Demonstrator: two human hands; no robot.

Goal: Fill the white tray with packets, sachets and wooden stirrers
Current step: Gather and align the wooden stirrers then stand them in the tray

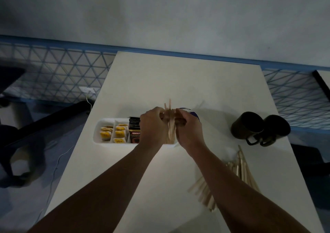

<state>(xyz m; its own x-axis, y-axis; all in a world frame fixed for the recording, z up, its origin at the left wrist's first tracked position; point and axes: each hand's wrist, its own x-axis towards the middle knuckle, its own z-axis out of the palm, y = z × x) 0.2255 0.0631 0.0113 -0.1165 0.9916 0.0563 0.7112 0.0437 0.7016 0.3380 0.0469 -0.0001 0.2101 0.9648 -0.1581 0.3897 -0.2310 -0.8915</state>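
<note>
Dim, murky frame — soft motion blur, wide-angle bending at edges.

White tray (100, 130); yellow sachets (120, 134); black packets (134, 130).

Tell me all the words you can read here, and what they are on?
"KOPIKO", partly hidden by the left hand: on the black coffee packet in the white tray.
"SUPREM...", cut off by the hand: same packet.
Print on the yellow sachets: too small and blurred to read.

tray's (105, 123) right end behind hands
</note>
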